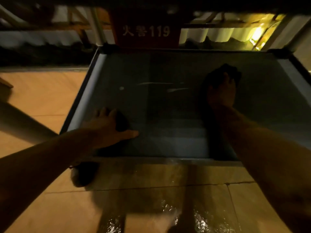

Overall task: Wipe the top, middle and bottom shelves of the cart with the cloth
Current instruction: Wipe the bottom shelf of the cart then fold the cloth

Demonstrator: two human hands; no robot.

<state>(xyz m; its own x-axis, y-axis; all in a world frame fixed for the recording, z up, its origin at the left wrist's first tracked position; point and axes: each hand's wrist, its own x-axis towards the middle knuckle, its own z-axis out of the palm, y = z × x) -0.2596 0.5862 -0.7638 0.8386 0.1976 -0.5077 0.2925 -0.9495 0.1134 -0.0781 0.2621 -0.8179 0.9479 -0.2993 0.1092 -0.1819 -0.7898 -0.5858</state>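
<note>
I look down into a low grey metal shelf of the cart [101,78], dim under the shelf above. My right hand [222,91] lies flat on the shelf at the right, pressing a dark cloth [227,69] that shows past my fingertips. My left hand [109,126] rests with fingers spread on the shelf's near left corner, holding nothing that I can see. Pale streaks mark the shelf's middle.
A red box with white characters and "119" [146,31] stands behind the cart. A cart upright post [97,26] rises at the back left corner. Tan floor tiles [42,98] lie to the left and in front, wet and shiny near the bottom edge.
</note>
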